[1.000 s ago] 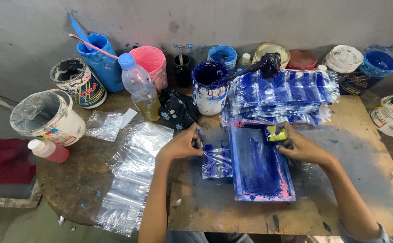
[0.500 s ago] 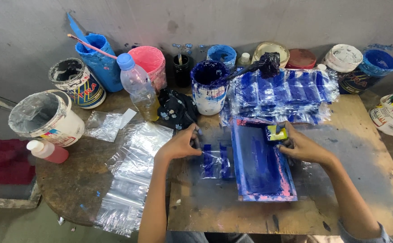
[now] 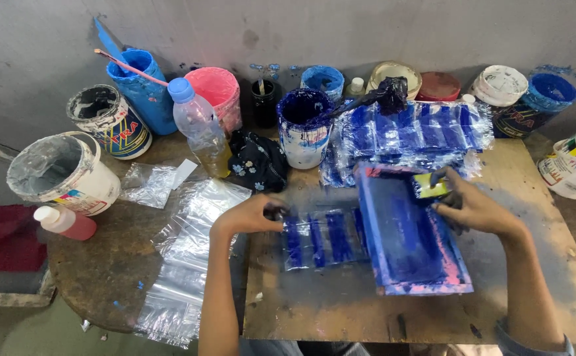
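The left hand (image 3: 256, 214) pinches the freshly printed plastic bag (image 3: 324, 237) on the tabletop (image 3: 512, 264); the right hand (image 3: 470, 207) grips a yellow squeegee (image 3: 431, 186) on the tilted blue screen frame (image 3: 410, 231). Risk: wet stripes smear if the bag drags under the frame.

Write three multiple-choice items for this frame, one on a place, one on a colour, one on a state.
1. Where is the printed bag?
A. left of the printing frame
B. inside a bucket
C. on the floor

2. What colour is the ink on the printing frame?
A. green
B. blue
C. white

3. What does the right hand hold?
A. a bottle
B. nothing
C. a yellow-topped squeegee

Answers:
1 A, the bag lies flat on the board beside the frame's left edge, under the left hand.
2 B, blue covers the mesh.
3 C, the fingers close around it over the frame.
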